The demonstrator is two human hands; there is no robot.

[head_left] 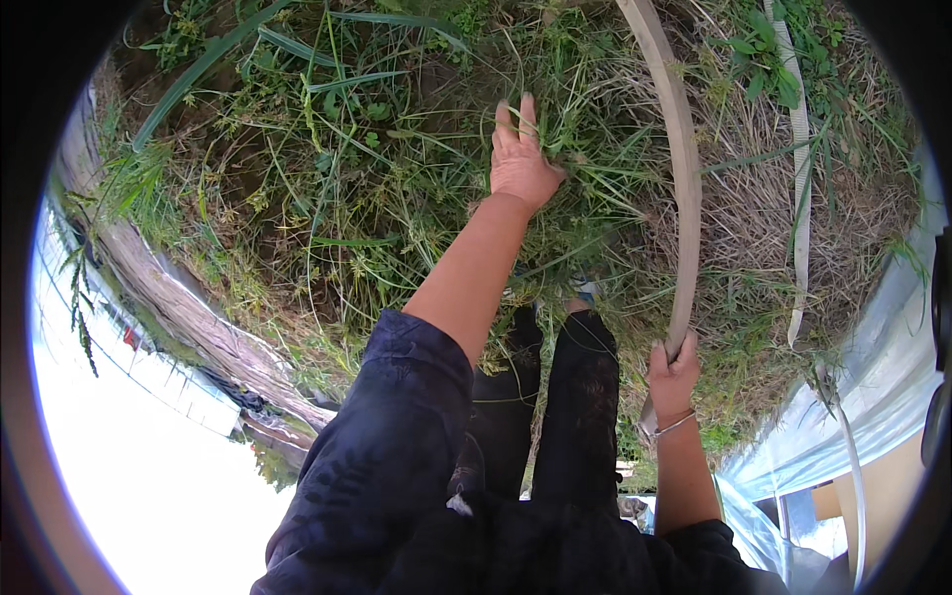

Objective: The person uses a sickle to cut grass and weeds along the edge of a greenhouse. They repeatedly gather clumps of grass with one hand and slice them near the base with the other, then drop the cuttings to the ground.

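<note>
My left hand (523, 167) reaches into green grass and weeds (416, 193), palm down, two fingers extended and apart; the rest of its fingers are partly hidden. Grass blades cross the fingers. Lower right, my right hand (674, 375), with a bracelet at the wrist, is closed around a long, flat beige band (686, 186), a strap or flattened hose. From that hand the band curves up to the top edge, and a short part shows below the hand. A narrower pale ribbed strap (801, 171) lies over the grass farther right.
Dry straw-like grass (744, 201) lies between the two bands. Clear plastic sheeting (877, 379) and a thin pale pole (855, 476) stand at the right. My dark-trousered legs (576, 409) are below centre. A bare earth strip (201, 320) runs along the left.
</note>
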